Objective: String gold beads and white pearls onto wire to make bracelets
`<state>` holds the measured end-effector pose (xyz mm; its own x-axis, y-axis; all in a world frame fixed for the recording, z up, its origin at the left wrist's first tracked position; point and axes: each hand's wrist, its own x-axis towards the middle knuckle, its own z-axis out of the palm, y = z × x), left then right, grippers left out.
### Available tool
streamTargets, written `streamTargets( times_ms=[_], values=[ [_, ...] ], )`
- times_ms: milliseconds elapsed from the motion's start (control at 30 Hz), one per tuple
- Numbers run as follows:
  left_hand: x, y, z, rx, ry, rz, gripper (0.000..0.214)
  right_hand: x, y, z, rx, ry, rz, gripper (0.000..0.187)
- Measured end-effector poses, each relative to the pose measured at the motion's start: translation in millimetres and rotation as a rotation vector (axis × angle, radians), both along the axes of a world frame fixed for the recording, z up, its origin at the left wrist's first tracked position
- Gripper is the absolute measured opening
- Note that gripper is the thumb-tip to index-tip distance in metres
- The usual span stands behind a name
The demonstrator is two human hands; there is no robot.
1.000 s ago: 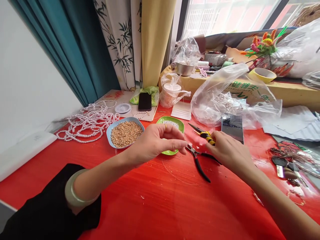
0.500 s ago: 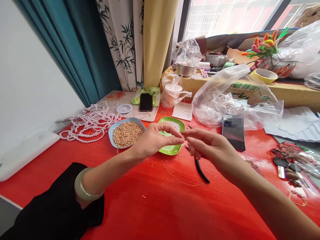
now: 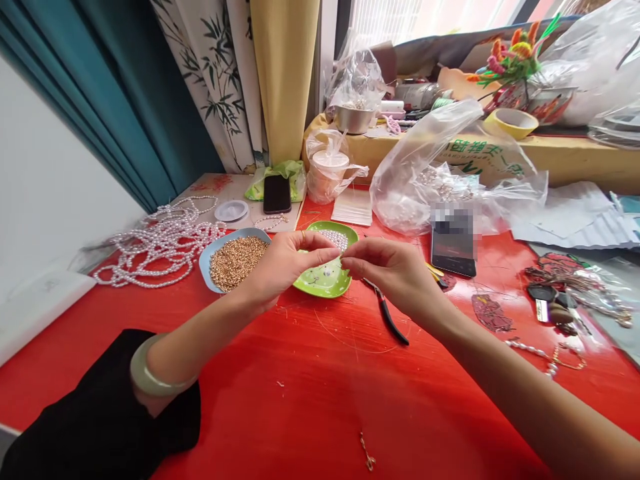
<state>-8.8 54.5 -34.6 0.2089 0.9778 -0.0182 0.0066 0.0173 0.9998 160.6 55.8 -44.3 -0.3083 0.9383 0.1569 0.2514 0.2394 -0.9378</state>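
My left hand [image 3: 285, 267] is closed in a pinch above a green plate [image 3: 330, 288], thumb against forefinger. My right hand [image 3: 395, 270] pinches just beside it, the fingertips almost meeting. Whatever lies between the fingers is too small to make out. Below the hands a faint thin line runs down toward a small gold chain with a clasp [image 3: 368, 455] near the bottom edge. White pearl beads [image 3: 336, 239] lie in the plate's far part, partly behind my left hand. Black-handled pliers [image 3: 391, 323] rest on the red table [image 3: 280, 400] under my right hand.
A blue bowl of gold beads [image 3: 237, 262] stands left of the plate, with heaped pearl strands [image 3: 160, 243] beyond. Behind are a dark phone [image 3: 277, 194], a bagged cup [image 3: 330, 165] and a plastic bag [image 3: 400, 193]. Another phone [image 3: 454, 247] and bead jewellery [image 3: 533, 348] lie right.
My view has tilted down and shifted right. The fingertips have drawn slightly apart. The gold chain with the clasp has come into view at the bottom.
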Motion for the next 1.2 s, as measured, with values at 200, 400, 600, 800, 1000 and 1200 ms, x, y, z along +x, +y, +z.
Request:
streamTargets(
  times_ms=[200, 400, 600, 800, 1000, 1200],
  values=[
    [-4, 7, -5.1, -0.036, 0.026, 0.011, 0.014, -2, 12, -7.4, 0.023, -0.032, 0.032, 0.012],
    [-6, 11, -7.1, -0.065, 0.026, 0.01, 0.014, -2, 13, -10.1, 0.03, -0.068, 0.07, 0.012],
    [-8, 13, -9.5, -0.089, 0.082, -0.027, 0.015, 2, 10, -11.3, 0.022, -0.122, 0.113, 0.011],
    [-21, 23, -4.8, -0.048, 0.017, -0.026, 0.013, 4, 10, -9.8, -0.049, -0.131, 0.095, 0.013],
    [-46, 38, -0.3, 0.23, 0.231, 0.098, 0.031, 6, 13, -1.0, -0.163, -0.076, -0.027, 0.02],
    [-27, 48, -27.9, 0.424, 0.85, -0.007, 0.018, 7, 13, 1.1, -0.205, -0.041, -0.096, 0.023]
  ],
)
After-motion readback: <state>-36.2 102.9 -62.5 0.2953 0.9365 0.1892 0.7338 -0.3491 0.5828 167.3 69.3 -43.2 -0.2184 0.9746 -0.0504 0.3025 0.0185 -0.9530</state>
